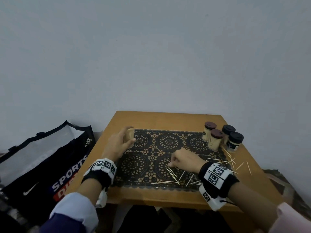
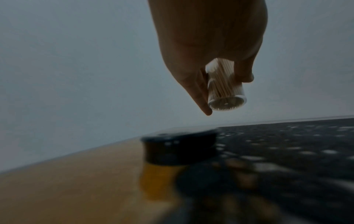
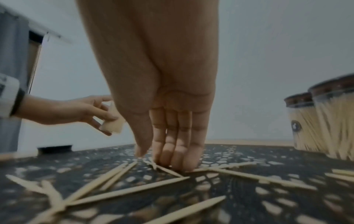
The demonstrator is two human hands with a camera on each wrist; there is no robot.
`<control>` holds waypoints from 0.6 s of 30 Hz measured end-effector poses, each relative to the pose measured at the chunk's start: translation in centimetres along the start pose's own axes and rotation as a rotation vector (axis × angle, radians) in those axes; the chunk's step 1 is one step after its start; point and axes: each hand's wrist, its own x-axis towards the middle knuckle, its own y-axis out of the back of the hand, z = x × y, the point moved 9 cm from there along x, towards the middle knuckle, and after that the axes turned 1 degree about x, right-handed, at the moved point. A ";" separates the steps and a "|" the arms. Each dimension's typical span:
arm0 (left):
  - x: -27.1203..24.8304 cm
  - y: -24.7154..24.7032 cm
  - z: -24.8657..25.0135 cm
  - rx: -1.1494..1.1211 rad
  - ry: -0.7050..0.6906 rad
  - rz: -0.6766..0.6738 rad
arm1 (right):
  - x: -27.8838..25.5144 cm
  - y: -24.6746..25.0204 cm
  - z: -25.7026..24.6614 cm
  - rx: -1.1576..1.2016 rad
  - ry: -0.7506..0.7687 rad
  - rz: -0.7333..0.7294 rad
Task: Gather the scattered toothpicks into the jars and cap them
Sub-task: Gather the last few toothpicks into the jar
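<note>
While left hand (image 1: 117, 145) grips jar (image 2: 224, 84), toothpicks (image 3: 129, 190) scattered

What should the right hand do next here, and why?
Probably close the thumb against the fingertips to pinch the toothpicks under them. The right hand touches those toothpicks on the lace mat, thumb slightly apart, and the left hand holds an uncapped jar lifted off the table, ready to receive them.

toothpicks (image 3: 130, 191) litter the mat (image 1: 168, 142); four capped jars (image 1: 214, 142) far right; uncapped jar (image 2: 224, 84) aloft left
</note>
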 end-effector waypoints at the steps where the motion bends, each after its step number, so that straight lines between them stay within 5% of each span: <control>1: 0.1 -0.7 0.7 -0.023 -0.013 -0.003 | -0.3 -0.4 0.2 0.019 -0.002 -0.015; 5: 0.5 -3.8 3.6 -0.047 -0.068 -0.047 | -1.6 -1.6 -0.2 -0.171 0.014 -0.054; 18: 0.9 -7.0 6.1 -0.104 -0.072 -0.051 | -1.5 0.0 -1.4 0.061 0.084 0.095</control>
